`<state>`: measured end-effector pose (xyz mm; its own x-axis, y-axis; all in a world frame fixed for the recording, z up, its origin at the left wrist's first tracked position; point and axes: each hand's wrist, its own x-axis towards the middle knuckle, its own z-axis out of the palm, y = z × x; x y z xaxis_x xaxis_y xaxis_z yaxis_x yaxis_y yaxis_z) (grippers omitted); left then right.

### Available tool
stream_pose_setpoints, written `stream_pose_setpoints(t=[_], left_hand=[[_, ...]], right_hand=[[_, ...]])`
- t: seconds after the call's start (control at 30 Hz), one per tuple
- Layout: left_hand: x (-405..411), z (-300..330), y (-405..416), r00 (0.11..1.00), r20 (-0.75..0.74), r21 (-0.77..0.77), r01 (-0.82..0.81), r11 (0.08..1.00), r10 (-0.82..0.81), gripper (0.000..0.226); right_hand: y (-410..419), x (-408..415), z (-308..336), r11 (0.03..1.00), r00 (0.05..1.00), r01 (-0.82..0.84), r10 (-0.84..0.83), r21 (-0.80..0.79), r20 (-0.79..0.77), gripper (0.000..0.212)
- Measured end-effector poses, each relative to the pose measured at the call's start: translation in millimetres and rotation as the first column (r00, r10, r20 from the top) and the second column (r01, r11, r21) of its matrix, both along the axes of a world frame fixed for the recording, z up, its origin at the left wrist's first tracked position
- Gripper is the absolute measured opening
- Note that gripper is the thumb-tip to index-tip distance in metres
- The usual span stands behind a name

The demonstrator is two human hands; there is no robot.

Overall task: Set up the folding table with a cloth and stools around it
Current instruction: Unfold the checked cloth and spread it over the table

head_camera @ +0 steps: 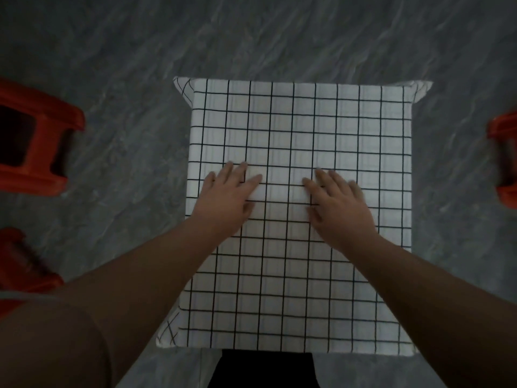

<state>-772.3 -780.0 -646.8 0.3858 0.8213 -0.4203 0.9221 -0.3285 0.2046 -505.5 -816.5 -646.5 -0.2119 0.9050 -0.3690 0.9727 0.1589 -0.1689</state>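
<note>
A white cloth with a black grid pattern covers the whole top of the small table, and its corners hang over the edges. My left hand lies flat on the cloth left of centre, fingers straight. My right hand lies flat beside it, right of centre, fingers spread. A red plastic stool stands on the floor to the left of the table. Another red stool is partly visible at the lower left. A third red stool shows at the right edge.
Grey marbled floor surrounds the table on all sides. Dark clothing shows below the table's near edge.
</note>
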Motion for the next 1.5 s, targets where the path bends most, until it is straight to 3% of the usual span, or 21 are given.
stream_pose_setpoints(t=[0.33,0.5,0.7,0.83,1.07,1.3,1.5], left_hand=[[-13,12,25,0.997,-0.006,0.043,-0.078,0.996,0.078,0.059],[38,13,78,0.997,0.078,0.08,-0.035,0.996,0.029,0.06],[67,0,135,0.999,-0.035,0.036,-0.026,0.999,0.027,0.07],[55,-6,159,0.996,-0.081,0.02,-0.038,0.999,0.039,0.066],[19,-9,173,0.979,-0.138,0.064,-0.14,0.988,0.147,0.062],[15,-9,176,0.981,-0.127,0.015,-0.144,0.989,0.145,0.066],[12,1,167,0.986,-0.108,0.063,-0.122,0.991,0.128,0.066]], right_hand=[[33,40,17,0.98,0.98,0.195,-0.193,0.04,-0.045,0.055],[82,5,17,0.984,0.986,0.129,-0.115,0.123,-0.117,0.055],[140,-17,0,0.998,0.997,0.047,-0.045,0.038,-0.057,0.07],[161,-1,-7,0.997,0.997,0.07,-0.069,0.017,-0.03,0.068],[166,50,-3,0.968,0.967,0.248,-0.25,0.037,0.041,0.062],[172,53,4,0.971,0.97,0.24,-0.241,0.016,0.034,0.059],[159,46,15,0.961,0.963,0.27,-0.271,0.052,0.003,0.058]])
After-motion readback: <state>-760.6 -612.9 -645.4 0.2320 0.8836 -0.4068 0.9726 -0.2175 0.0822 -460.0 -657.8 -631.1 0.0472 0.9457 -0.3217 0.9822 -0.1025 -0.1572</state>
